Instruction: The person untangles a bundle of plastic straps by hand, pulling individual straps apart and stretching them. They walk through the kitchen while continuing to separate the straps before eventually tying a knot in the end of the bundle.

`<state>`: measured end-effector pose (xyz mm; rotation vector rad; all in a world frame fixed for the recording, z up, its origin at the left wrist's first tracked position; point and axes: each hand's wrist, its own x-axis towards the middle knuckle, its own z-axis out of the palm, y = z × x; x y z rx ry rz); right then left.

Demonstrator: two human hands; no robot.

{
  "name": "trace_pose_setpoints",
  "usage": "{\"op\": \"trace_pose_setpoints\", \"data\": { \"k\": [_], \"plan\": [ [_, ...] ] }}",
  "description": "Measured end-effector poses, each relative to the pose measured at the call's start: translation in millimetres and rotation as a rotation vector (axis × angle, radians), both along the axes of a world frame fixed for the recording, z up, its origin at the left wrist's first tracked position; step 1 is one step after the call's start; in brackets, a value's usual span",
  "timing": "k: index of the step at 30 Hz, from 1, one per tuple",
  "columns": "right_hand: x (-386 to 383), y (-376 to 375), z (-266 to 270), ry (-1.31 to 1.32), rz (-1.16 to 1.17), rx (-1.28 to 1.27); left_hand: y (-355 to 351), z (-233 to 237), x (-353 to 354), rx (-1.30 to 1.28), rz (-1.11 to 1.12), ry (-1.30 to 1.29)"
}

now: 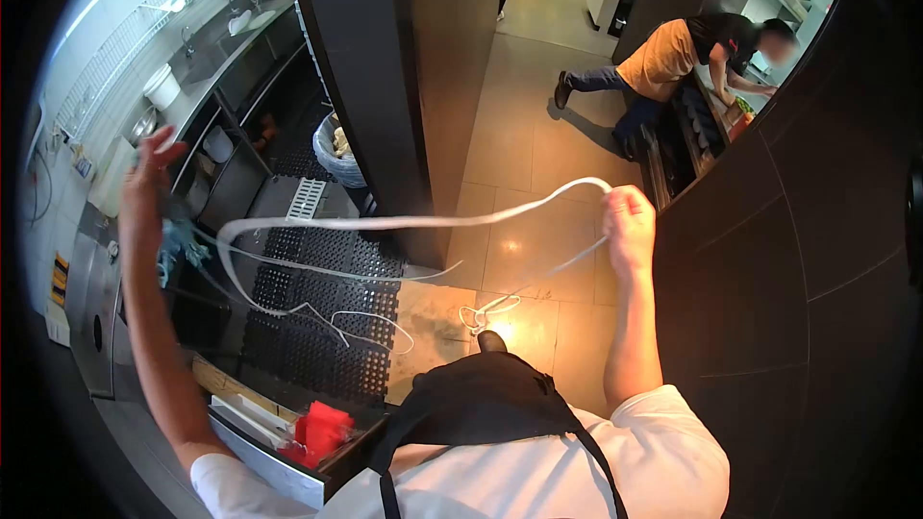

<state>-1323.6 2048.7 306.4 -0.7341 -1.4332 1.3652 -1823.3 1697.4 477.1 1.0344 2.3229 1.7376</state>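
Tiled floor [500, 135] is running toward twelve o'clock, with black matting [288, 346] lying at ten. White cord [385, 223] is looping across eleven; the right hand [630, 221], near one, is clenching it, while the left hand [152, 159], at ten, is spreading open. Slack is trailing beside the shoe [492, 340], risking a tangle or trip.

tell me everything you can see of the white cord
The white cord is long, thin and flexible, fabric or plastic by its look, and partly blurred. The right hand grips it; from there it sweeps left in a wide, slack bend, turns back and ends in loose, kinked loops in view over the black mat. More tangled loops show near the dark shoe. Whether these lie on the floor, I cannot tell.
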Motion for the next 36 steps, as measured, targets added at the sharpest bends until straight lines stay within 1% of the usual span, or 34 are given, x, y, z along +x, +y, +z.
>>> {"op": "trace_pose_setpoints", "data": {
  "k": [1,2,3,4,5,6,7,8,10,12,14,15,16,17,18,20,21,22,23,24,25,26,27,28,29,32,33,34,35,36],
  "plan": [
    [-10,-10,0,-0.095,0.057,0.032,20,-8,30,-0.008,-0.124,-0.053],
    [-22,-24,2,-0.189,0.11,0.061,44,-21,62,0.006,-0.281,0.053],
    [-38,-41,10,-0.259,0.208,0.096,65,-28,104,-0.028,-0.327,-0.062],
    [-55,-58,15,-0.332,0.306,0.133,82,-46,127,-0.125,-0.435,-0.085],
    [-72,-71,12,-0.306,0.362,0.188,100,-65,149,-0.224,-0.544,-0.102],
    [-87,-81,10,-0.281,0.421,0.246,112,-82,173,-0.256,-0.654,-0.183],
    [-96,-91,13,-0.288,0.477,0.238,124,-104,191,-0.23,-0.741,-0.287],
    [-103,-100,21,-0.294,0.535,0.229,131,-114,210,-0.237,-0.795,-0.344],
    [-111,-109,30,-0.295,0.513,0.256,137,-135,226,-0.245,-0.949,-0.547],
    [-112,-108,30,-0.342,0.514,0.232,133,-139,223,-0.243,-0.945,-0.689],
    [-108,-105,23,-0.314,0.547,0.186,123,-128,211,-0.275,-0.871,-0.732],
    [-105,-101,16,-0.327,0.561,0.164,118,-127,203,-0.226,-0.742,-0.777],
    [-100,-97,9,-0.338,0.575,0.142,110,-117,192,-0.198,-0.637,-0.819],
    [-95,-91,-2,-0.334,0.573,0.142,100,-120,169,-0.119,-0.601,-0.874],
    [-89,-85,-11,-0.305,0.568,0.118,90,-114,151,-0.001,-0.576,-0.856],
    [-74,-73,-27,-0.249,0.557,0.07,72,-98,110,0.233,-0.451,-0.852],
    [-64,-66,-32,-0.294,0.527,0.094,62,-93,85,0.355,-0.269,-0.972],
    [-53,-58,-36,-0.338,0.496,0.118,45,-86,57,0.431,-0.317,-0.965],
    [-41,-49,-40,-0.38,0.466,0.141,29,-85,21,0.526,-0.304,-0.924],
    [-28,-37,-46,-0.448,0.427,0.126,10,-79,-11,0.614,-0.186,-0.92],
    [-14,-26,-50,-0.515,0.388,0.112,-11,-71,-41,0.679,-0.12,-0.927],
    [-1,-16,-48,-0.529,0.363,0.125,-46,-75,-91,0.677,-0.181,-0.863],
    [10,-8,-49,-0.473,0.335,0.118,-87,-87,-149,0.74,-0.32,-0.856],
    [20,-2,-46,-0.481,0.275,0.098,-125,-97,-204,0.828,-0.204,-0.818],
    [30,6,-48,-0.459,0.236,0.133,-107,-68,-155,0.782,0.244,-0.641],
    [32,14,-50,-0.454,0.128,0.161,-125,-76,-149,0.85,0.101,-0.656],
    [31,14,-50,-0.463,0.093,0.156,-120,-91,-138,0.791,-0.264,-0.737],
    [23,12,-51,-0.463,0.08,0.152,-75,-88,-68,0.77,-0.196,-0.703],
    [8,6,-53,-0.462,0.066,0.149,-35,-85,-3,0.672,-0.095,-0.699],
    [-10,-2,-54,-0.461,0.051,0.147,-6,-93,40,0.634,-0.019,-0.794]
  ]
}}
